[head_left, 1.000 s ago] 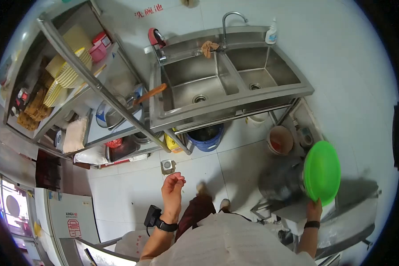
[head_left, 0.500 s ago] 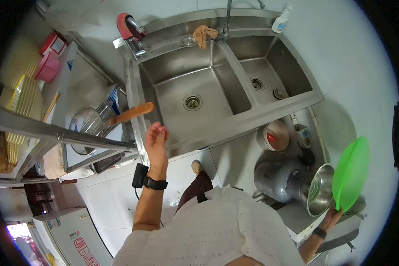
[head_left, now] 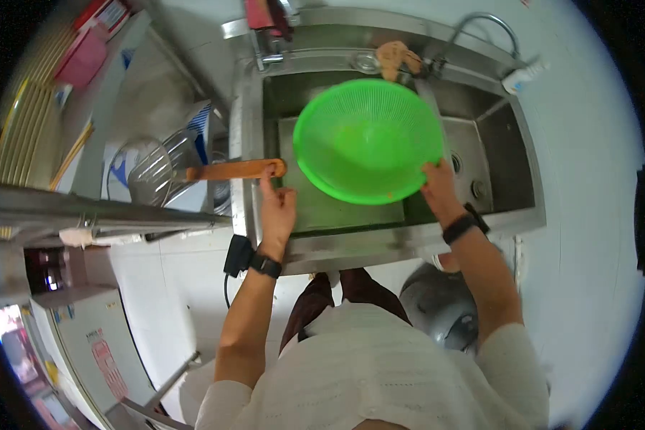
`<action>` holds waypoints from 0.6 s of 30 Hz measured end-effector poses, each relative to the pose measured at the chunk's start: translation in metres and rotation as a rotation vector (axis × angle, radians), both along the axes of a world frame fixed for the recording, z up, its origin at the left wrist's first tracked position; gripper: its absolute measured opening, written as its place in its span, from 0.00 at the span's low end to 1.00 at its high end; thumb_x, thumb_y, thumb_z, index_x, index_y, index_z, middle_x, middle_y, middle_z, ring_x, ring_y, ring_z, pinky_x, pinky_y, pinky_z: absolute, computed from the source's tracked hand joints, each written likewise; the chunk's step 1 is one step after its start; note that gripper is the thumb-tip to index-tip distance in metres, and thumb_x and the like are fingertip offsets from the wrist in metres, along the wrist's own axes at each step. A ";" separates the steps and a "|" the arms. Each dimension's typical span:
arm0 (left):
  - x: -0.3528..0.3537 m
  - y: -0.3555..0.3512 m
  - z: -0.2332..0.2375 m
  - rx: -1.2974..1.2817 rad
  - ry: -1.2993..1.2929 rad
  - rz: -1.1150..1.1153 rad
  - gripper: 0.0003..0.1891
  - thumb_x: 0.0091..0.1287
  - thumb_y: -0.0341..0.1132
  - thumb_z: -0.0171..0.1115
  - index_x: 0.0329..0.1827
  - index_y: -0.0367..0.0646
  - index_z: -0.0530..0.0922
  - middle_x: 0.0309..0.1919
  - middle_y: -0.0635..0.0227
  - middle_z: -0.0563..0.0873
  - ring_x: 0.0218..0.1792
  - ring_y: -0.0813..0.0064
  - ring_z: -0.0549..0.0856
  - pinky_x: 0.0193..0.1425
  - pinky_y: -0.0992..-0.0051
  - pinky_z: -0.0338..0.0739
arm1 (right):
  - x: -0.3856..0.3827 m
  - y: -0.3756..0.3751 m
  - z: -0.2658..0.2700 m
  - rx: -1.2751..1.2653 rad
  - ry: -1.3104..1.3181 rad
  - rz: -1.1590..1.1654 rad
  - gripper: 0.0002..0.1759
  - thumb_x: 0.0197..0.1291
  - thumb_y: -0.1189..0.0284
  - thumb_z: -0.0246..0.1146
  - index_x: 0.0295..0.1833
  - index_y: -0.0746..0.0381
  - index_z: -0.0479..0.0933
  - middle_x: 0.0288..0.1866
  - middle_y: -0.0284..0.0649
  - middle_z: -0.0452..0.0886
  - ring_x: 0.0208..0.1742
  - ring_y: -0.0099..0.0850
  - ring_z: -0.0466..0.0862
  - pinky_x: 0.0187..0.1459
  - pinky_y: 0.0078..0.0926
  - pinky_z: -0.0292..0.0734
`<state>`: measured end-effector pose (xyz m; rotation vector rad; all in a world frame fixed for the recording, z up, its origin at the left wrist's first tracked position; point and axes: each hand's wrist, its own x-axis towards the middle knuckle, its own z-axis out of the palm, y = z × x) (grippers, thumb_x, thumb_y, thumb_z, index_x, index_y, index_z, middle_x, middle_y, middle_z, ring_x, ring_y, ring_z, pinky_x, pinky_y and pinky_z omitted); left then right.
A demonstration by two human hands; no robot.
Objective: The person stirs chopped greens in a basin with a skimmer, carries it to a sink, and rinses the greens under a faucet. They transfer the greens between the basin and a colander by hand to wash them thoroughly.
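Note:
My right hand [head_left: 443, 192] grips the near right rim of a bright green plastic colander [head_left: 369, 140], its fingers closed on the edge. The colander is over the large left basin of the steel sink [head_left: 315, 251]; whether it touches the bottom cannot be made out. At the left side of the sink, my left hand [head_left: 276, 208] has its index finger stretched out against the end of a wooden handle [head_left: 229, 170]. The other fingers are loosely bent and not wrapped round it. That handle belongs to a wire mesh strainer [head_left: 150, 172] on the rack shelf.
A faucet [head_left: 265, 50] with a red cloth stands at the sink's back left. A brown rag [head_left: 396, 59] and a white bottle [head_left: 523, 77] lie along the back edge. Stacked plates [head_left: 29, 136] and a pink container [head_left: 82, 57] fill the left rack. A grey cylinder [head_left: 437, 304] stands below.
The green colander has come from the lower right to over the left basin, carried in my right hand. My left hand has risen to the strainer's handle. The view has shifted.

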<state>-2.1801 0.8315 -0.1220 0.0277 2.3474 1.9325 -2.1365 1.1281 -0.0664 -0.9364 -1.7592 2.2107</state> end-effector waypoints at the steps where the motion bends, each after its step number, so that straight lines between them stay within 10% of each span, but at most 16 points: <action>1: -0.002 0.001 0.002 -0.001 0.002 0.043 0.21 0.61 0.29 0.50 0.58 0.47 0.60 0.36 0.68 0.78 0.35 0.72 0.79 0.36 0.75 0.72 | -0.021 -0.001 -0.023 -0.004 -0.111 0.015 0.14 0.52 0.77 0.52 0.47 0.65 0.65 0.36 0.36 0.72 0.29 0.23 0.73 0.22 0.16 0.68; 7: 0.009 -0.012 0.052 -0.560 0.146 0.015 0.20 0.54 0.29 0.53 0.51 0.50 0.64 0.35 0.59 0.79 0.38 0.54 0.77 0.40 0.61 0.72 | -0.066 0.004 -0.138 -0.022 -0.406 0.270 0.22 0.53 0.72 0.56 0.53 0.65 0.60 0.42 0.38 0.72 0.38 0.29 0.73 0.32 0.23 0.71; 12: 0.102 -0.067 0.041 -0.370 0.183 0.202 0.15 0.55 0.26 0.54 0.47 0.40 0.70 0.34 0.59 0.80 0.36 0.65 0.80 0.41 0.71 0.73 | -0.060 0.034 -0.131 0.124 -0.548 0.410 0.46 0.43 0.58 0.65 0.63 0.65 0.50 0.60 0.46 0.60 0.59 0.37 0.61 0.56 0.36 0.58; 13: 0.133 -0.078 0.047 -0.327 0.118 0.279 0.14 0.56 0.25 0.54 0.47 0.40 0.71 0.34 0.60 0.80 0.36 0.67 0.80 0.41 0.72 0.73 | -0.066 0.028 -0.134 0.178 -0.363 0.246 0.15 0.52 0.63 0.57 0.41 0.62 0.73 0.36 0.37 0.75 0.36 0.28 0.73 0.39 0.24 0.67; 14: 0.166 -0.088 0.053 -0.285 0.059 0.371 0.14 0.57 0.25 0.54 0.47 0.40 0.71 0.34 0.60 0.80 0.35 0.69 0.79 0.41 0.74 0.73 | -0.075 0.037 -0.145 0.203 -0.105 0.396 0.07 0.54 0.69 0.55 0.34 0.60 0.74 0.29 0.35 0.74 0.33 0.26 0.72 0.38 0.24 0.68; 18: 0.307 -0.129 0.072 -0.135 -0.132 0.889 0.10 0.58 0.27 0.52 0.44 0.39 0.71 0.36 0.58 0.80 0.38 0.69 0.81 0.39 0.75 0.74 | -0.018 -0.152 0.011 0.380 0.391 0.589 0.14 0.58 0.74 0.50 0.50 0.65 0.64 0.38 0.35 0.69 0.41 0.24 0.70 0.44 0.23 0.67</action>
